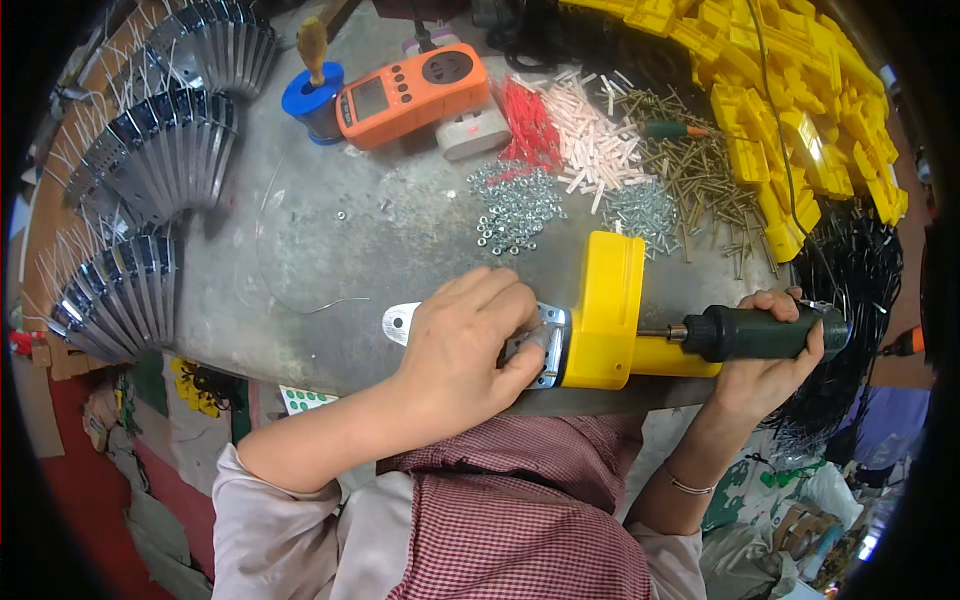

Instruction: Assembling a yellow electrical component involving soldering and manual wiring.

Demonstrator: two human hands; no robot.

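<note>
My right hand (772, 345) is wrapped round a dark green electric screwdriver (745, 334), lying level with its bit pointing left at the yellow plastic housing (606, 320). The bit's tip is hidden by that housing. A yellow handle-like part (680, 357) extends from the housing below the bit. At the housing's left side is a shiny metal plate (553, 330). My left hand (465, 335) is closed over this metal end, thumb and fingers pinching it; what lies under the palm is hidden. A pale rounded tip with a dark hole (399, 323) sticks out past the knuckles.
Piles of nuts (515, 208), red sleeves (530, 125), white sleeves (595, 140) and brass-coloured screws (690, 180) lie beyond my hands. An orange meter (412, 95) and a blue-rimmed pot (312, 92) stand farther back. Yellow housings (800, 110) heap at right, fanned metal plates (160, 150) at left.
</note>
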